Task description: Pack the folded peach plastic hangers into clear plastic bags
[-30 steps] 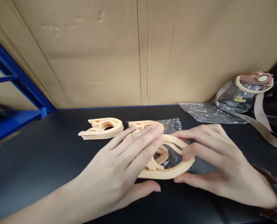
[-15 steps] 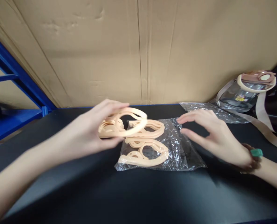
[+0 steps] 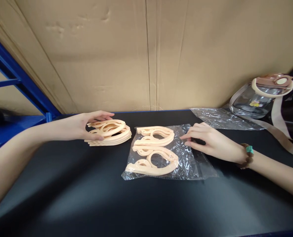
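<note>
- Head view, left side: the left hand [image 3: 84, 125] is gripping the top piece [image 3: 111, 132], a pale beige curved plastic part, with its thumb in front and its fingers behind. That piece is lying slightly askew on a neat stack [image 3: 116, 142] of matching parts, which is resting on the black table [image 3: 146, 207].
- Head view, centre: a clear bag [image 3: 185, 158] is lying flat beside the stack, holding two groups of the same beige parts, the rear group [image 3: 156, 144] and the front group [image 3: 158, 171].
- Head view, right side: the right hand [image 3: 207, 138] is curling loosely at the bag's right part, thumb near fingertips; whether it is pinching the plastic, I cannot tell. A brown bracelet [image 3: 246, 157] is circling that wrist.
- Head view, background: a strapped bottle [image 3: 257, 102] is standing near another plastic sheet [image 3: 220, 118], and brown cardboard [image 3: 99, 65] is rising behind.
</note>
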`<state>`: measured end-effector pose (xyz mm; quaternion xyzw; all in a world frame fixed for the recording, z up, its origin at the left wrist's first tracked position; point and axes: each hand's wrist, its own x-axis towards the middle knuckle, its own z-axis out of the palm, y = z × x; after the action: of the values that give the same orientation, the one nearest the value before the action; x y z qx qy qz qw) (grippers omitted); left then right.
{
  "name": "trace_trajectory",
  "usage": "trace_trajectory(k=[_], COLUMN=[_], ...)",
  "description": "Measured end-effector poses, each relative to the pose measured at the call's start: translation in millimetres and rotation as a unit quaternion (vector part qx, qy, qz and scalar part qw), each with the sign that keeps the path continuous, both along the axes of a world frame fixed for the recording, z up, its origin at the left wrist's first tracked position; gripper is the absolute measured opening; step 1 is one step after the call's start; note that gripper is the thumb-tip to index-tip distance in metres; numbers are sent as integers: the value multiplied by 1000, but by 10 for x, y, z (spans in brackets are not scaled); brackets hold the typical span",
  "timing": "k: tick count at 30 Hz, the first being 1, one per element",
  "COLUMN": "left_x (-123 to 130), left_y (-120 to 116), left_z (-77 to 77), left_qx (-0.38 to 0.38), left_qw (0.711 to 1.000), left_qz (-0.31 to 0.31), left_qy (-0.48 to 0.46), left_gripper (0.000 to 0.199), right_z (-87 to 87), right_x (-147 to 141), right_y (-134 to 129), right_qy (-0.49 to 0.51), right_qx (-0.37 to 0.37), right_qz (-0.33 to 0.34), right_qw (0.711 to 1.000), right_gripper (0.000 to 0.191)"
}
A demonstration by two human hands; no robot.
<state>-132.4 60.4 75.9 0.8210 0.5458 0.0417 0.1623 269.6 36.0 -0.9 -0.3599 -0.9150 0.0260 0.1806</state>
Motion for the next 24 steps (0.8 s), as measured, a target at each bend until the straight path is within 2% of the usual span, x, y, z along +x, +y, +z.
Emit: trace_trajectory(k=[5,8,10,12,15,18,21,24], left_x=[-2,-9,16,90,285,487,595,607], left_y=[2,0,-17,-59,-172,-300,-373,-377], left_z=[3,-15,-39,-73,-144,-233,-324,-390], left_qx=[-15,-19,4,58,132,133,106,96], left_qw=[1000,999,1000,997,983,973,971,972], left_qz=[2,11,0,-36,-127,-186,-202,-202], left_qy=[15,24,27,29,29,41,64,73], left_gripper=[66,68,76,79,85,94,94,94], right_z=[1,-10,-40,-89,-157,-180,-160,-129], right_x=[-70,-104,-133,-158,-172,-168,-177,-203], right_y=[-11,26,52,66,59,37,0,-65], right_qy=[-17,-30,-22,12,74,112,129,100], right_qx=[-32,-24,-23,-31,-63,-97,-107,-87], right_qz=[24,26,33,36,23,11,18,20], right_qw=[999,999,999,999,995,989,986,991], right_gripper=[44,43,40,36,30,20,19,26])
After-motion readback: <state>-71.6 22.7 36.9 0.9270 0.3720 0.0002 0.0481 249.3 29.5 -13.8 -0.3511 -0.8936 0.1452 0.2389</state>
